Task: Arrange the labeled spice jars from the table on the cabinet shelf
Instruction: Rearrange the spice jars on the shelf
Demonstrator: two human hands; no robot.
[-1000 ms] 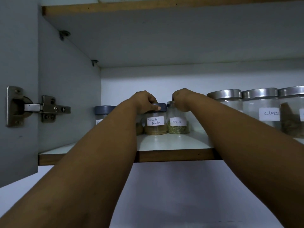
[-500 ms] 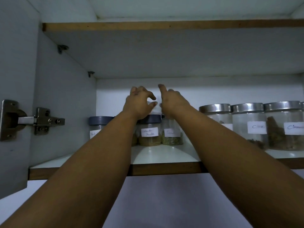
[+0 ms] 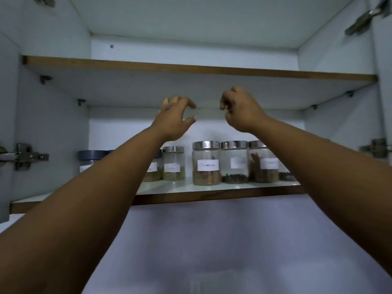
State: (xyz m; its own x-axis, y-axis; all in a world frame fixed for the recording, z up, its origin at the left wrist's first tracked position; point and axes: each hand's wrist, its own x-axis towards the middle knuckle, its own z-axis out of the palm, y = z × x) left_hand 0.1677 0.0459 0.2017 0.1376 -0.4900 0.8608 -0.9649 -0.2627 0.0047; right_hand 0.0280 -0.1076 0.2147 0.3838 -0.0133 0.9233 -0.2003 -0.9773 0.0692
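- Both of the person's arms were stretched up into the open cabinet, and neither hand touched a jar.
- The left hand hung in the air above the row of jars, fingers loosely curved and spread, thumb apart from them, holding nothing.
- The right hand hung beside it at about the same height, well clear of the jars, fingers curled inward more tightly but gripping nothing that could be seen.
- A gap lay between the two hands, with the underside of the upper shelf behind them.
- The spice jars stood in a row on the lower shelf, near its back.
- At the left stood a jar with a dark grey lid, partly hidden by the left forearm.
- Next to the right came a small steel-lidded jar holding greenish spice, with another jar just beside it on the left, mostly behind the arm.
- Further right stood three taller steel-lidded jars touching side by side: one with brown spice, one with dark bits at the bottom, and one with brown sticks.
- Each jar wore a white label, but the writing was too blurred to read.
- A metal hinge sat on the left cabinet wall, and another hinge on the right.
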